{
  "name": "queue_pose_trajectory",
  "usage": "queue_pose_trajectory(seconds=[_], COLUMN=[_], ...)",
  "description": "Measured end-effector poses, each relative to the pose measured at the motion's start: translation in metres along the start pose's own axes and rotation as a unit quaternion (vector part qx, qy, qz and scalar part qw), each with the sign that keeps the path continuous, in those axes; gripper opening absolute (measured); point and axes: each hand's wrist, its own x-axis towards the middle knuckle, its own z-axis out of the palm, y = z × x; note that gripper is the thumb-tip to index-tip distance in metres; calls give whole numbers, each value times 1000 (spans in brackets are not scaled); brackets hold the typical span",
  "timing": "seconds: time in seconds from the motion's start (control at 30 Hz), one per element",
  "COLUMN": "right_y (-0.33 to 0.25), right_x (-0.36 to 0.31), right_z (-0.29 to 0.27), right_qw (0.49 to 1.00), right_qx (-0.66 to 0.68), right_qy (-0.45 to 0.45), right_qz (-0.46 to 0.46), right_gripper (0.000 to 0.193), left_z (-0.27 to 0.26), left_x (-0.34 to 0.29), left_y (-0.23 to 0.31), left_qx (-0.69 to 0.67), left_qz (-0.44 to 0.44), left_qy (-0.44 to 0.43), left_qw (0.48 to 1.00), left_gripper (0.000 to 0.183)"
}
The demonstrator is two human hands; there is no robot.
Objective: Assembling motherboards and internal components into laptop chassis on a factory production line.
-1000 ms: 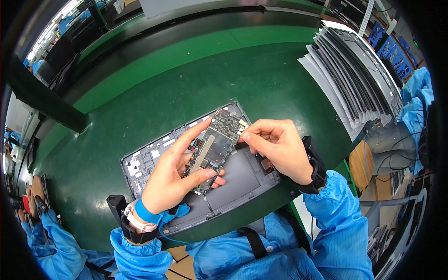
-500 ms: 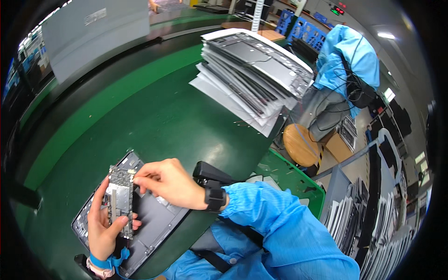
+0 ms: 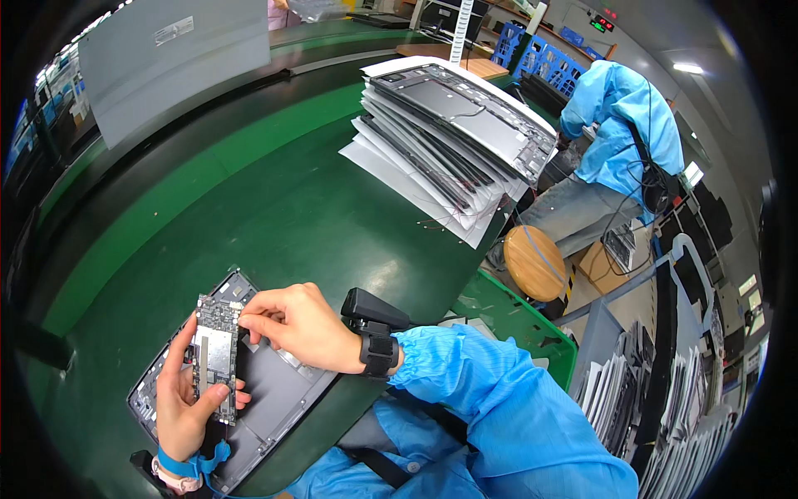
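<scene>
My left hand [image 3: 184, 407] grips a long, narrow circuit board [image 3: 216, 349], its thumb on the front and fingers round the edges. The board stands upright, tilted toward me, with a silvery plate in its middle. At the board's upper right corner my right hand [image 3: 299, 326] is closed in a pinch; thumb and forefinger meet at the edge, and what lies between them is too small to make out. Beneath both hands a grey laptop case part [image 3: 287, 399] lies on the green tabletop [image 3: 274, 212]. A blue strap circles my left wrist.
A tall stack of laptop case parts with white sheets between them [image 3: 449, 133] stands at the back right. Beyond it a person in a blue smock [image 3: 623, 125] bends over. A round wooden stool [image 3: 534, 263], a green bin [image 3: 532, 333] and racked panels [image 3: 615, 391] are on the right.
The person in blue at the back right has shifted and leans toward the stack. My hands and the circuit board have hardly moved.
</scene>
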Motion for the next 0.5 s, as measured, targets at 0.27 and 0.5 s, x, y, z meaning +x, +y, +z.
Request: queue_pose_trajectory(seconds=[0.27, 0.5], right_y=[-3, -8], right_x=[-2, -5], right_z=[5, -1], right_qw=[1000, 984], right_qx=[-24, -162], right_qy=[-10, 16], right_qz=[-11, -67], right_gripper=[15, 11], left_z=[-11, -22], left_x=[-3, 0], left_y=[2, 9], left_qx=[-19, 20], left_qz=[-10, -35], left_qy=[-16, -83], left_qw=[1000, 996], left_gripper=[77, 71])
